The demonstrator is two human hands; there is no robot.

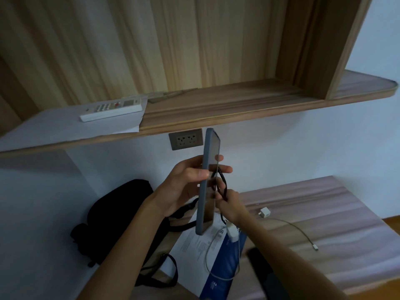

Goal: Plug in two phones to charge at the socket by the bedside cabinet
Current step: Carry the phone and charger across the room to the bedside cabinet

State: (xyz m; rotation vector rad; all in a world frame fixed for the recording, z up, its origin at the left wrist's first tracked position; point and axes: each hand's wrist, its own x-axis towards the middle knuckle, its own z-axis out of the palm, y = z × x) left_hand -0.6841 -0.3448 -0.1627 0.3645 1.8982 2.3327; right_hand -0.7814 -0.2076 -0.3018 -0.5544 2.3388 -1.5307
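Starting left: black bag (112, 213) against the wall. Our left hand (184, 185) grips the grey-cased phone (207, 187) upright, edge-on, fingers (226, 169) wrapped round it, in front of the wall socket (185, 139) under the shelf (238, 113). Our right hand (231, 204) pinches a looped black cable (223, 185) beside the screen; white charger (232, 233) dangles below. Second charger (265, 212) lies right, on the cabinet (324, 202).

The cabinet top (324, 202) bears a white charger (265, 212), its cable (292, 226), and papers (194, 245).
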